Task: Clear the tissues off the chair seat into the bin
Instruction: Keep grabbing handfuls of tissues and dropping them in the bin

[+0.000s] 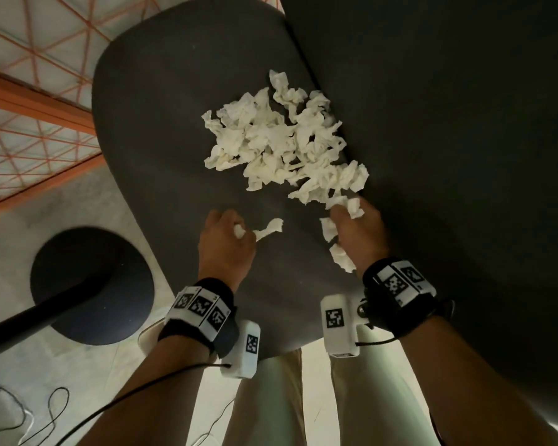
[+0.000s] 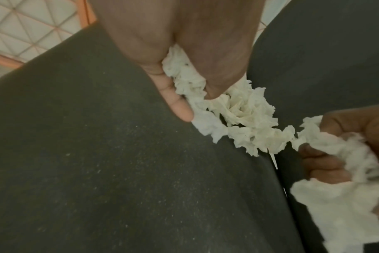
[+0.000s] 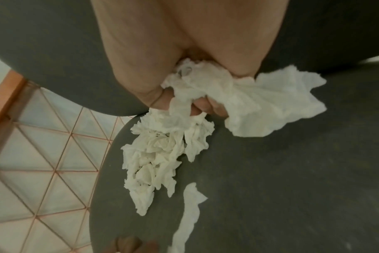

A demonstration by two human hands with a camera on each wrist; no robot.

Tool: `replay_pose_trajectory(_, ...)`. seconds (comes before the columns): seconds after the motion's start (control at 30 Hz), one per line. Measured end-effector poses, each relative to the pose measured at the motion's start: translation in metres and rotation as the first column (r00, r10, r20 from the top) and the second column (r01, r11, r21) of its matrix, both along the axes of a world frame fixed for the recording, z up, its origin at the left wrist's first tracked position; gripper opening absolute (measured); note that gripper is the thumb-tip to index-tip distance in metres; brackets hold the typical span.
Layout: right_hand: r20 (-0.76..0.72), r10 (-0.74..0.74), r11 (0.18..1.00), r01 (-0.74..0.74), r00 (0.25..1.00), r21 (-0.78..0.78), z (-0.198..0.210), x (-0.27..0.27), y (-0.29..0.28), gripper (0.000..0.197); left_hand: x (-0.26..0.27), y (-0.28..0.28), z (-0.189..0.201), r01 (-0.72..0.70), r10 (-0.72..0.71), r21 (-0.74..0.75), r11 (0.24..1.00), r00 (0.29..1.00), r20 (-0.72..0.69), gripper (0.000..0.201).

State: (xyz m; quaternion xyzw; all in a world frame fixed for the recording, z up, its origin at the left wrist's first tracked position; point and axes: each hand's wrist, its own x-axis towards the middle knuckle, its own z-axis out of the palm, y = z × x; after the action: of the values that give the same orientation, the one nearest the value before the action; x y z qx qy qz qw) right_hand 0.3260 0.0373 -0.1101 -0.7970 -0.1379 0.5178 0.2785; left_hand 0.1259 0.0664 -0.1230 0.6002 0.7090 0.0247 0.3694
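A heap of crumpled white tissues [image 1: 281, 143] lies on the dark grey chair seat [image 1: 174, 123], towards the chair back. At the heap's near edge my left hand [image 1: 236, 233] grips one tissue [image 1: 269, 227], whose end sticks out to the right. My right hand [image 1: 351, 220] grips a bunch of tissues [image 1: 331, 231] beside the heap; pieces hang below the fist. In the left wrist view the left fingers [image 2: 180, 109] curl round tissue [image 2: 238, 116]. The right wrist view shows the right hand [image 3: 206, 102] clutching tissue [image 3: 270, 102] above the heap [image 3: 160, 154]. No bin is in view.
The dark chair back [image 1: 448, 123] rises on the right. A black round base with a pole [image 1: 91, 284] stands on the floor at left. Orange-lined patterned flooring [image 1: 36, 91] lies beyond the seat. Cables [image 1: 29, 413] trail at the lower left.
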Motion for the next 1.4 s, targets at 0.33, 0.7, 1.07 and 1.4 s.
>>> replay_pose_trajectory(0.33, -0.481, -0.281, 0.948, 0.317, 0.831, -0.007, 0.0, -0.033, 0.013, 0.034, -0.003, -0.02, 0.022, -0.049, 0.101, -0.189, 0.981, 0.955, 0.279, 0.015)
replay_pose_trajectory(0.7, -0.552, -0.237, 0.971, 0.211, 0.8, -0.112, -0.006, -0.068, 0.016, 0.014, -0.011, -0.025, 0.017, 0.086, -0.033, -0.138, 0.987, 0.936, 0.349, 0.017)
replay_pose_trajectory(1.07, -0.393, 0.173, 0.984, -0.177, 0.903, 0.026, 0.0, -0.1, 0.029, 0.009, -0.043, -0.019, 0.02, 0.082, 0.037, -0.278, 0.957, 0.916, 0.399, 0.036)
replay_pose_trajectory(1.4, -0.174, 0.482, 0.844, -0.508, 0.859, -0.17, -0.001, -0.098, 0.025, 0.082, -0.063, -0.058, 0.017, -0.21, 0.388, -0.405, 0.89, 0.816, 0.429, 0.032)
